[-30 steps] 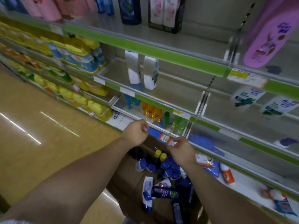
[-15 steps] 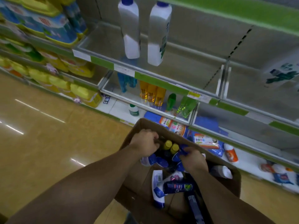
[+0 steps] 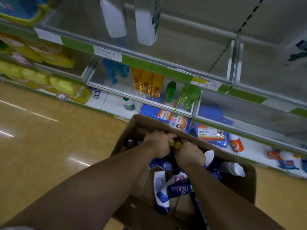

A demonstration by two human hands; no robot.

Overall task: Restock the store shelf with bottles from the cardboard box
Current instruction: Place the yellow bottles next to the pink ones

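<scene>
Both hands' grip (image 3: pixel 172 146) around 2 yellow-capped bottles (image 3: pixel 174 144) in cardboard box (image 3: pixel 141 122)

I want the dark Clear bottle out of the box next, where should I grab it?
Take the dark Clear bottle around its body with a grip from above. It lies on its side on top of the pile in the cardboard box, label up, with nothing over it, so the long sides look easiest to reach.

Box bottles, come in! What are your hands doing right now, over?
Left hand and right hand both down in the cardboard box, closed around the yellow-capped bottles. Bottles not lifted yet. Nothing blocking the way up.
</scene>
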